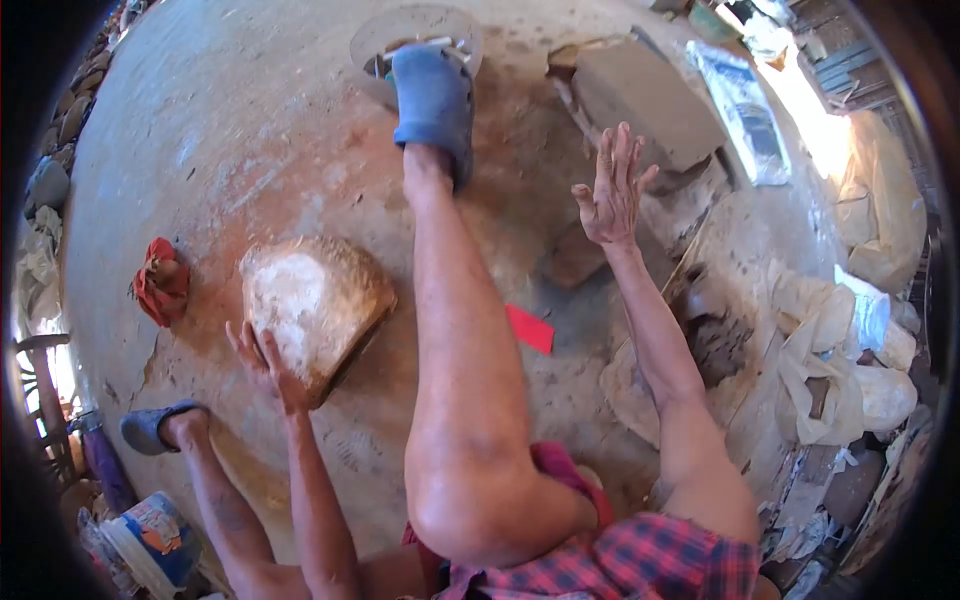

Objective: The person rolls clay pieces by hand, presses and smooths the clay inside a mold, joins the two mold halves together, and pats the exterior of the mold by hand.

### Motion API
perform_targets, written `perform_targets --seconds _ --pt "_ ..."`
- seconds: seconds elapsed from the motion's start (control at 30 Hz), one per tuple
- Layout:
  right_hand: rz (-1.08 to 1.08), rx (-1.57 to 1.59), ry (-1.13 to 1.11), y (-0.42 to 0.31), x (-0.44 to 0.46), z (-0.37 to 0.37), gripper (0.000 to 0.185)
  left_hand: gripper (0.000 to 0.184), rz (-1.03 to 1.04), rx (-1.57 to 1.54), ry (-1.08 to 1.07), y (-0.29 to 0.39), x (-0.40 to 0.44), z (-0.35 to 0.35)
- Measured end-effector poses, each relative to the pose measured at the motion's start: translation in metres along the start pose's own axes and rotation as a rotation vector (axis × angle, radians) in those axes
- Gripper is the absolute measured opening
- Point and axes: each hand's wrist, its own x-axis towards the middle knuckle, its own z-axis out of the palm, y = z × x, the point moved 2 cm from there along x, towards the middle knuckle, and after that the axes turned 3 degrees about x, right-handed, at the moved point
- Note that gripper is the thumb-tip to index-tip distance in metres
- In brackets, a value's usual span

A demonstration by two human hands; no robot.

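My left hand is raised beside the lower left edge of a pale, rounded block, fingers apart and holding nothing. On the other side my right hand is lifted with its fingers spread, in front of a grey slab. Between the hands my bent leg stretches forward, its blue clog over a round, clear tray of small items. A flat red piece lies on the floor right of the shin. My other foot wears a dark clog.
A red cloth bundle is on the floor at left. A bucket stands at the lower left. Along the right are a white printed bag, crumpled plastic bags and a dark hollow in the ground.
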Motion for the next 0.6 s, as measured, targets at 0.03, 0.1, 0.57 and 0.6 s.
perform_targets --seconds 0.03,0.1,0.57,0.6 --pt "0.002 -0.095 -0.182 -0.001 -0.037 0.028 0.094 0.073 -0.012 0.033 -0.013 0.004 -0.002 -0.007" --pt "-0.007 -0.124 -0.263 0.006 -0.041 0.042 0.094 0.073 0.012 -0.014 0.011 0.010 0.011 0.012" --pt "-0.025 -0.061 -0.431 -0.055 -0.084 0.036 0.109 0.072 0.062 0.108 -0.009 0.008 0.001 0.002" --pt "-0.041 -0.141 -0.567 -0.053 -0.080 0.046 0.109 0.072 0.077 0.088 -0.004 0.007 0.007 0.007"
